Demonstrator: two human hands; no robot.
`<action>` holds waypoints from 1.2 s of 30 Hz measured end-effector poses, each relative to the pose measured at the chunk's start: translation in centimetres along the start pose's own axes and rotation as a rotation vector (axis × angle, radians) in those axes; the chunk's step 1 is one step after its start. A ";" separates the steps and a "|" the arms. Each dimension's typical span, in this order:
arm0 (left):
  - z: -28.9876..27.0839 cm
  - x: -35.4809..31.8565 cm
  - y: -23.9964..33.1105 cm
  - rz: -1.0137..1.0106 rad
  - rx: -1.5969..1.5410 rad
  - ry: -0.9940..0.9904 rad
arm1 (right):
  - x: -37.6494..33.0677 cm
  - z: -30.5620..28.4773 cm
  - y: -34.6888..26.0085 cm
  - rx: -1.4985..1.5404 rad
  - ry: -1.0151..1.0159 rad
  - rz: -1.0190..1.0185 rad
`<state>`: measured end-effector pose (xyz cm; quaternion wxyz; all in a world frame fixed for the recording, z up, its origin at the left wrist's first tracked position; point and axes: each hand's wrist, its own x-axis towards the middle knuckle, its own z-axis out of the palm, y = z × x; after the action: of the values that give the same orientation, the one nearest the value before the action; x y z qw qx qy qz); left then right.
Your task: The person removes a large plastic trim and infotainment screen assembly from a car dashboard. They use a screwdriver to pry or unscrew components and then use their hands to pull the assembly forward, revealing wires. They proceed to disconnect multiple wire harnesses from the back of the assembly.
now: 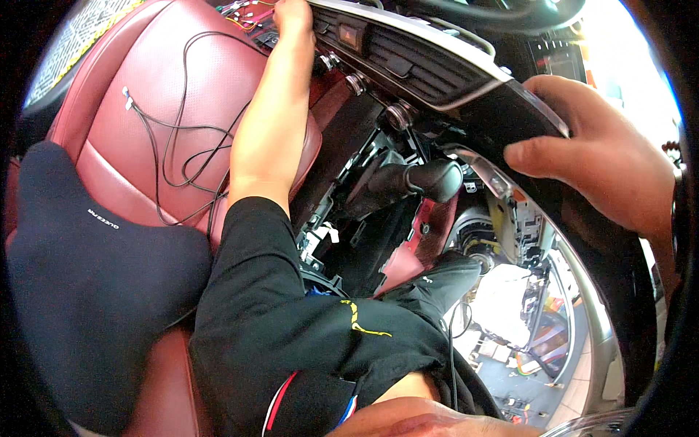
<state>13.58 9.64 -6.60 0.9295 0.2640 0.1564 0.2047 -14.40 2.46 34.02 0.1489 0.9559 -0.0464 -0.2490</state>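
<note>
A long dashboard trim panel [429,62] slants across the upper right, with black air vents, a hazard button and a silver edge. My right hand [604,149] grips its glossy black right part, the thumb on the near face and the fingers over the far edge. My left arm reaches up to the panel's far left end. There my left hand [294,18] is beside the panel and partly cut off by the top of the picture, its fingers hidden. Below the panel are round knobs [399,115] and a black gear lever [433,180].
On the left, a red leather seat [153,80] carries a loose black cable [175,138] with small connectors. A dark cushion [102,284] lies on the seat's near part. Thin coloured wires [247,18] show by my left hand. The steering wheel [510,18] is at the top right.
</note>
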 end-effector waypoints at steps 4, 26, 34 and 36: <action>0.7 -0.3 0.1 0.058 0.244 0.129 | 3.9 0.2 -4.5 -0.079 -0.117 0.005; -2.3 -2.0 15.7 0.529 0.101 -0.235 | 11.6 5.0 -19.2 -0.493 -0.229 -0.361; -1.9 -1.1 15.4 0.450 0.017 -0.259 | 12.0 4.4 -17.4 -0.408 -0.186 -0.624; -2.1 -2.6 15.2 0.367 0.046 -0.224 | 11.2 4.5 -15.5 -0.300 -0.149 -0.641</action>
<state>6.00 21.18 0.65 0.8820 0.3302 0.0062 0.3362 -6.59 14.20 20.33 0.1982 0.8686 0.2818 -0.3562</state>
